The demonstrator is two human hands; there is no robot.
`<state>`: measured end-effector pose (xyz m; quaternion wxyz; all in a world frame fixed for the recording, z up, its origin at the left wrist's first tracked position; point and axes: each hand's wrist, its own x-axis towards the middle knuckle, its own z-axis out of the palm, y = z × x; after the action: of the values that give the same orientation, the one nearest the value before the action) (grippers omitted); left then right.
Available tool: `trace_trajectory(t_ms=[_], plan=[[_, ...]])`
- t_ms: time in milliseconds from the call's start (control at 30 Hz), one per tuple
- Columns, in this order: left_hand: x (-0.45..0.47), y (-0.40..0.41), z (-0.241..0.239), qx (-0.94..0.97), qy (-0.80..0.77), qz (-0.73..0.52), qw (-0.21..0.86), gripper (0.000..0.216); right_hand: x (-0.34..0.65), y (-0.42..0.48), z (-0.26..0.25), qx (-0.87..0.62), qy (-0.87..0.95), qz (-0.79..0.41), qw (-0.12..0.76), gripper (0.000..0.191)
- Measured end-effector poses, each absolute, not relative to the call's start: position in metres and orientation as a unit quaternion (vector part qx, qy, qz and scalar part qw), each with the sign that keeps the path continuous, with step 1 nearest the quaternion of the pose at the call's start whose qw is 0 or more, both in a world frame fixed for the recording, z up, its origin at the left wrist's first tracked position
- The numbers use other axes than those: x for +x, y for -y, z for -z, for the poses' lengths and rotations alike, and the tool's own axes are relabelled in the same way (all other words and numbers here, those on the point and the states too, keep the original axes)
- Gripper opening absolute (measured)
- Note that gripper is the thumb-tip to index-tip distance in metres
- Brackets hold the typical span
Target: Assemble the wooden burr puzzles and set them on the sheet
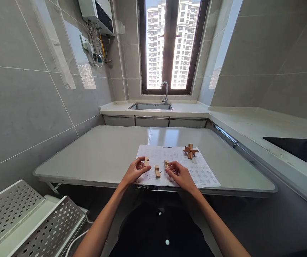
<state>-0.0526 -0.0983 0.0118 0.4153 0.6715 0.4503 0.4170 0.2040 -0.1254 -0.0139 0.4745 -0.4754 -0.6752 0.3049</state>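
Observation:
My left hand (137,169) is closed on a light notched wooden puzzle piece (147,161), thumb and fingers on its sides. Across from it, my right hand (179,174) pinches another notched wooden piece (166,164) by its right side. Between the two hands a third wooden piece (157,171) lies on the printed instruction sheet (206,175), untouched. An interlocked wooden burr puzzle (190,151), darker in colour, rests on the sheet's far right part, beyond my right hand.
The sheet lies on a pale folding table (110,153), near its front edge. Behind the table are a counter with a sink (151,106) and a faucet (165,91). A white perforated rack (49,221) stands at the lower left. A dark object (303,148) sits on the right counter.

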Motion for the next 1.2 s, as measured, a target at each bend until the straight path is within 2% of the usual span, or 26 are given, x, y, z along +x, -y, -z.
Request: trace_trajectory(t_ms=[100, 233, 467, 633, 767, 1200], plan=[[-0.052, 0.099, -0.014, 0.651, -0.445, -0.424, 0.445, 0.051, 0.204, 0.125, 0.015, -0.476, 0.676, -0.302, 0.475, 0.041], [-0.049, 0.097, -0.013, 0.623, -0.421, -0.438, 0.493, 0.059, 0.206, 0.122, 0.017, -0.469, 0.677, -0.303, 0.479, 0.043], [-0.051, 0.09, -0.007, 0.565, -0.372, -0.454, 0.581, 0.07, 0.199, 0.117, 0.006, -0.412, 0.676, -0.372, 0.484, 0.046], [-0.052, 0.088, -0.003, 0.561, -0.379, -0.449, 0.584, 0.071, 0.176, 0.12, -0.019, -0.365, 0.703, -0.391, 0.469, 0.038], [-0.051, 0.089, -0.003, 0.573, -0.396, -0.435, 0.57, 0.071, 0.16, 0.114, -0.033, -0.341, 0.745, -0.362, 0.445, 0.033], [-0.047, 0.098, -0.01, 0.63, -0.363, -0.422, 0.541, 0.066, 0.142, 0.093, -0.039, -0.306, 0.797, -0.31, 0.419, 0.027]])
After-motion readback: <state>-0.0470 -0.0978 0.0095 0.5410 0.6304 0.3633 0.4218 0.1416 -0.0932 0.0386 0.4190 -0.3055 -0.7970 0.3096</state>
